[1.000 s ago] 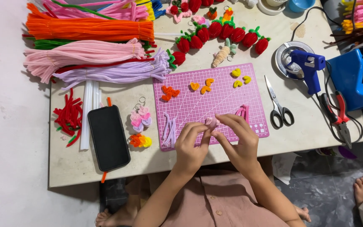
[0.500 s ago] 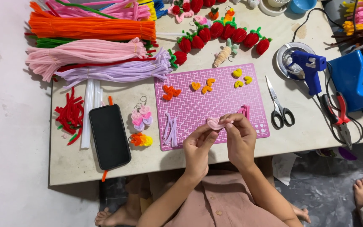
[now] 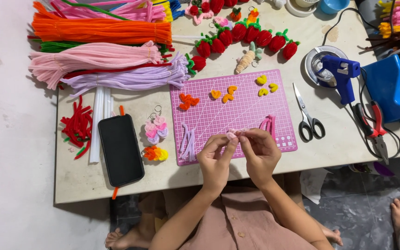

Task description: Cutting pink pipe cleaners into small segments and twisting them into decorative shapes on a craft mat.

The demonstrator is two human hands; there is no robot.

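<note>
My left hand (image 3: 215, 156) and my right hand (image 3: 259, 152) meet over the near edge of a pink cutting mat (image 3: 237, 111). Together their fingertips pinch a small light pink pipe-cleaner piece (image 3: 232, 134). On the mat lie bent lilac pipe-cleaner pieces (image 3: 187, 141) to the left of my hands and bent pink ones (image 3: 268, 124) just beyond my right hand. Small orange shapes (image 3: 188, 100) and yellow shapes (image 3: 265, 85) lie farther up the mat.
A black phone (image 3: 120, 149) lies left of the mat beside small fuzzy charms (image 3: 155, 130). Bundles of orange, pink and lilac pipe cleaners (image 3: 107, 55) fill the far left. Scissors (image 3: 307, 118), a blue glue gun (image 3: 341, 74) and red-handled pliers (image 3: 373, 129) lie at the right. Red fuzzy strawberries (image 3: 246, 34) line the back.
Both hands have drawn slightly back toward me and closed in together on the small pink piece; the piece stays pinched between the fingertips.
</note>
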